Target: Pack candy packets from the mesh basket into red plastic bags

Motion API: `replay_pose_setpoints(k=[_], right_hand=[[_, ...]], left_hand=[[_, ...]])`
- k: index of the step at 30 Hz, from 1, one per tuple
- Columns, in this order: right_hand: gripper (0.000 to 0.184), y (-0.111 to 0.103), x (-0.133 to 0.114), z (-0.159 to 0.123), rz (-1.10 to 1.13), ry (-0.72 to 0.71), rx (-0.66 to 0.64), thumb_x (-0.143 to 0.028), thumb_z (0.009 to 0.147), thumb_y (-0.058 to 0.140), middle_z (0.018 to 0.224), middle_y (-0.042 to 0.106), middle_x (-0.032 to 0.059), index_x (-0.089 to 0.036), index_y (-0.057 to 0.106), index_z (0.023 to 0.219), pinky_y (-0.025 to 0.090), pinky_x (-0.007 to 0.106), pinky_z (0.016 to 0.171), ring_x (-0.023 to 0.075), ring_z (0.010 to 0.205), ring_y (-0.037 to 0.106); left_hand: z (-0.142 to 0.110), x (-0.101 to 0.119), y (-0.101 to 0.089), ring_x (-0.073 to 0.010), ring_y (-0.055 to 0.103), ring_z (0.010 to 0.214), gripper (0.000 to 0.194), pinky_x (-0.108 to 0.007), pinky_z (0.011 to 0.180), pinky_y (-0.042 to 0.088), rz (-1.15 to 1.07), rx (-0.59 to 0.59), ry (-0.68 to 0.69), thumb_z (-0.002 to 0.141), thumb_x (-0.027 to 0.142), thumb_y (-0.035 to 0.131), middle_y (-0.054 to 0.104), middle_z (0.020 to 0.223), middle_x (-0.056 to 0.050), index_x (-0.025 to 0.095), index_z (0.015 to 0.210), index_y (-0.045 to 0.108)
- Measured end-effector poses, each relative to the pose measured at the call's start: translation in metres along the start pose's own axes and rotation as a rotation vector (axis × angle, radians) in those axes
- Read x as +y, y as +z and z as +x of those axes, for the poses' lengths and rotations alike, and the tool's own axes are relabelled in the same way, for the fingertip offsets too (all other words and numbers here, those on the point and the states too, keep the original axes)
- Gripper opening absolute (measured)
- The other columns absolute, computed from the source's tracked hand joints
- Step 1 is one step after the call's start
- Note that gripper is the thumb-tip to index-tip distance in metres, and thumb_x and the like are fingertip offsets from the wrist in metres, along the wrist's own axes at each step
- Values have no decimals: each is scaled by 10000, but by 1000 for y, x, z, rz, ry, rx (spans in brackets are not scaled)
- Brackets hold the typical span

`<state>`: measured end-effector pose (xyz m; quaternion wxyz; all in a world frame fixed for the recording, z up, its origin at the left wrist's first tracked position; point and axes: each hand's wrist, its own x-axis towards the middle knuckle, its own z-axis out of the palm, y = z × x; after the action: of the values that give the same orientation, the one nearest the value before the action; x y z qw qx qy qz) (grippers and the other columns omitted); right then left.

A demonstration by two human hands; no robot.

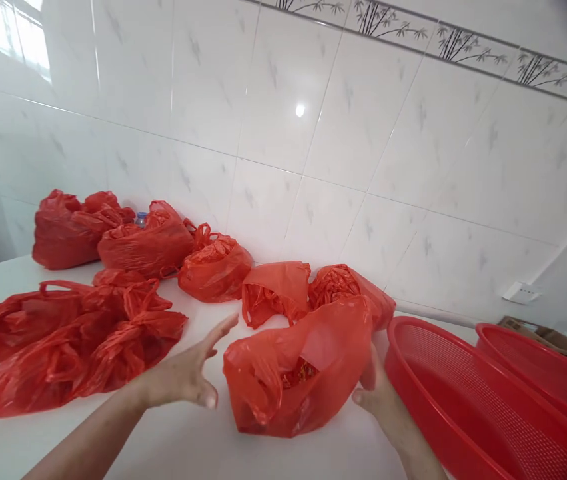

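Note:
In the head view a red plastic bag (336,360) stands in front of me on the white table, its mouth partly open. Small orange and yellow-green pieces (303,373) show inside; I cannot make out what they are. My left hand (183,377) hovers to the left of this bag with thumb and fingers spread, holding nothing. On the bag's right side is my right hand (379,393), thumb apart from the fingers. Those fingers are partly hidden behind the bag, and whether they touch it is unclear.
More red bags (216,267) line the tiled wall (273,160), with a blue-capped bottle (140,219) among them. Several red bags (108,340) lie at the left. Two red plastic baskets (443,373) stand at the right, before some cardboard (548,337).

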<state>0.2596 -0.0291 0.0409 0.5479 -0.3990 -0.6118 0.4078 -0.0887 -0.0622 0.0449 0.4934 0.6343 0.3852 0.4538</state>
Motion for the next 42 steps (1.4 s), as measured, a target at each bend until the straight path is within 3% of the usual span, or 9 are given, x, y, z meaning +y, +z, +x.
replay_pose_setpoints(k=[4,9,15,21,24,27,32,37,42], right_hand=[[942,27,-18,14,113,130,-188,-451,537,818,1324,533,97,-359,378,1365,473,516,914,340,1204,504],[347,32,-26,31,295,266,-245,-446,656,755,975,716,89,-254,700,940,478,496,905,318,982,644],[397,27,-6,47,565,271,47,-387,704,735,1067,698,55,-273,642,1072,527,414,832,246,968,650],[310,46,33,38,698,426,-42,-448,775,620,1017,704,70,-233,669,992,512,442,810,264,968,643],[176,51,39,30,822,479,-85,-414,787,602,796,682,24,-248,635,740,507,373,700,210,755,642],[373,57,39,27,823,430,-136,-408,789,598,505,453,-40,-221,416,523,409,258,525,112,477,450],[316,70,36,22,553,387,-348,-490,716,685,420,305,-109,-228,509,705,212,213,432,58,374,212],[578,83,21,10,449,472,-401,-395,688,749,668,586,-60,-274,483,1187,429,250,599,116,578,555],[564,94,15,5,307,434,-437,-316,652,777,848,662,-11,-278,521,1153,481,322,724,180,765,625]], left_hand=[[10,5,37,-331,530,1168,1061,-448,915,466,-84,-13,10,438,382,875,543,1312,-113,314,1382,398],[41,28,59,-255,647,928,380,-371,844,503,-299,15,8,726,404,710,696,984,-96,187,1035,666],[70,11,56,-243,680,894,314,-363,815,540,-774,259,-157,783,374,659,712,993,-102,179,1027,621],[77,-36,75,-275,683,934,355,-395,848,540,-1001,252,-344,807,381,622,719,970,-121,159,1081,584],[74,-44,81,-284,683,929,362,-409,843,539,-1033,272,-377,823,417,594,722,939,-130,150,1067,589],[72,-44,84,-276,685,915,360,-394,844,535,-1034,281,-405,833,453,571,721,928,-132,144,1014,610],[67,-47,90,-237,686,695,323,-376,701,548,-949,264,-469,824,453,578,707,751,-79,163,961,608],[63,-47,99,-157,616,539,244,-275,561,495,-838,297,-453,790,401,635,645,618,-1,178,880,591],[61,-52,108,-151,610,621,193,-260,598,469,-679,157,-354,744,348,675,662,695,-16,171,785,610]])
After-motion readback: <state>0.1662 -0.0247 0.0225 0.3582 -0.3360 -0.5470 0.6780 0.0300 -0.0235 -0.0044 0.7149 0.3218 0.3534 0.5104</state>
